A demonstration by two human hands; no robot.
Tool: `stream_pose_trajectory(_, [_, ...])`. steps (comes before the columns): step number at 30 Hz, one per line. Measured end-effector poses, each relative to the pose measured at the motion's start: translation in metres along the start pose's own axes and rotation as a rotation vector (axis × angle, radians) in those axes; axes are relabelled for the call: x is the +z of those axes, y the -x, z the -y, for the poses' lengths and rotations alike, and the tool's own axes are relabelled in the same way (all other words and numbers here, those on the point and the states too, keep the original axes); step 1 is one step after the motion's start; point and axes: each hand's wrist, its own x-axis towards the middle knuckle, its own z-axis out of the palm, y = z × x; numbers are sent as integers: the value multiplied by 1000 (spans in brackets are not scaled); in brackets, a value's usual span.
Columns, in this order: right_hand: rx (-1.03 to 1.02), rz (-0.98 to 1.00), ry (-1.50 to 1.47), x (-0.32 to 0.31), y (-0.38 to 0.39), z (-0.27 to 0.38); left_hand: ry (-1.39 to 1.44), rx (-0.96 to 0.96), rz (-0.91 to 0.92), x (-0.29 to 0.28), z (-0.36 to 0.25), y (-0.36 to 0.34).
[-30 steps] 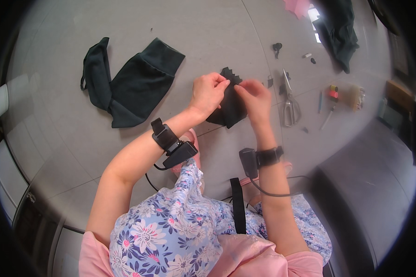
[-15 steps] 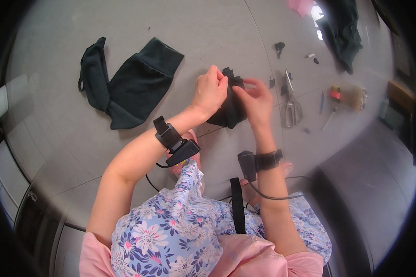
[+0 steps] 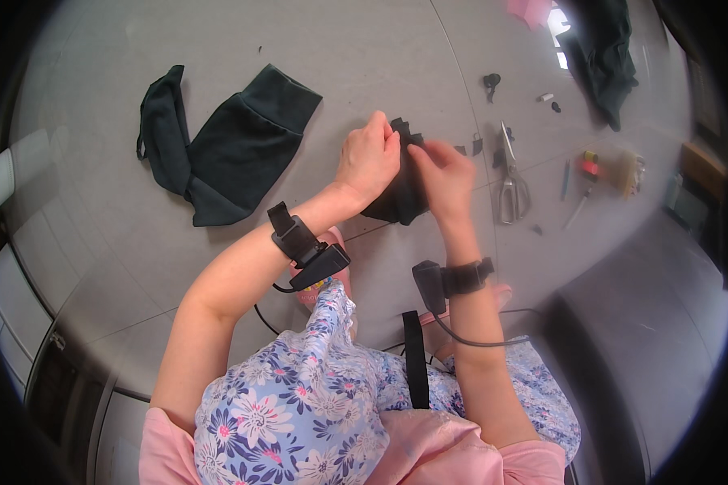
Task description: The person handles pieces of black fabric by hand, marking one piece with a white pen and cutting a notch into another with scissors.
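A bunched piece of black cloth (image 3: 399, 194) with a jagged upper edge hangs in front of me. My left hand (image 3: 370, 156) is closed round its left side, close to that edge. On the other side, my right hand (image 3: 447, 168) pinches at the cloth's right edge, thumb and fingers pressed together. Whether anything thin sits in that pinch is too small to tell. Left of both hands, a dark green garment piece (image 3: 247, 149) with a wide ribbed band lies on the floor, a narrower folded strip (image 3: 164, 133) beside it.
Scissors (image 3: 510, 182) lie right of my right hand, among small dark scraps (image 3: 476, 145). Farther right are a red and yellow spool (image 3: 590, 166), a blue pen-like stick (image 3: 565, 179) and a tan container (image 3: 625, 176). More dark cloth (image 3: 603, 61) lies far right. A grey padded seat (image 3: 639, 323) stands near right.
My right hand has moved slightly left, and its fingers, a little spread before, are now drawn together at the cloth's edge. The left hand stays nearly still.
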Motion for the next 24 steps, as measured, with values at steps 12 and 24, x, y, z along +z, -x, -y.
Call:
stream_pose_trajectory(12, [-119, 178, -354, -39, 42, 61, 1035, -449, 354, -62, -26, 40])
stream_pose_trajectory(24, [-390, 240, -126, -58, 48, 93, 1041, -200, 468, -76, -58, 58])
